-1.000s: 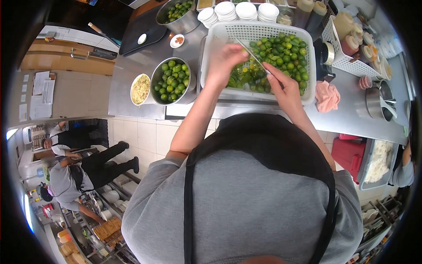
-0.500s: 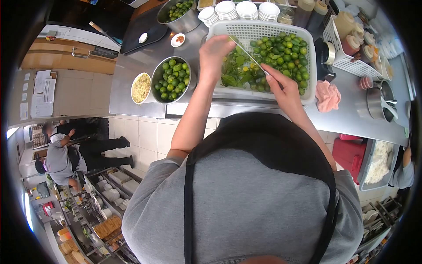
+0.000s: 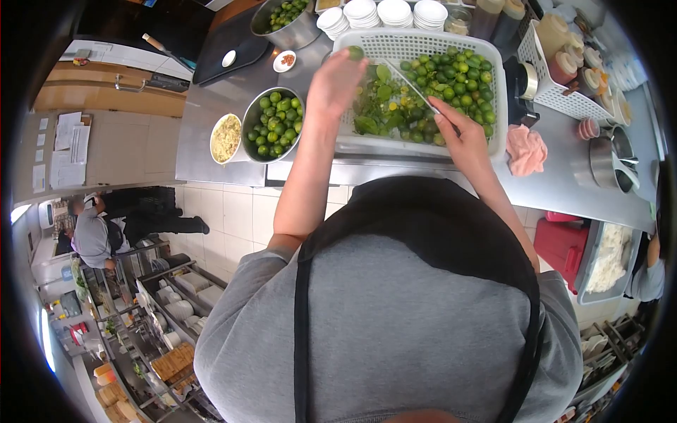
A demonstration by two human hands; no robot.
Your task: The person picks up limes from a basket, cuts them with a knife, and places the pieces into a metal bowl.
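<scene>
My left hand [image 3: 333, 86], slightly blurred, is over the left rim of a white perforated basket [image 3: 498, 137], with a small green lime [image 3: 355, 53] at its fingertips. In my right hand [image 3: 465, 139] is a thin knife [image 3: 414, 89], its blade slanting up and left across the basket. Small green limes [image 3: 462, 84] fill the basket's right side. Loose green leaves [image 3: 370, 113] lie on the left, with a few yellow bits among them. Beside my left forearm stands a metal pot of limes [image 3: 273, 127].
A bowl of pale chopped food [image 3: 226, 138] stands left of the pot. Stacked white dishes [image 3: 395, 14] line the back. A pink cloth [image 3: 526, 149] and a basket of sauce bottles [image 3: 564, 92] are on the right. Co-workers [image 3: 92, 233] stand far left.
My left hand has moved left, away from the blade tip, and a lime now shows at its fingers. The right hand has shifted slightly right with the knife. A co-worker at left has moved.
</scene>
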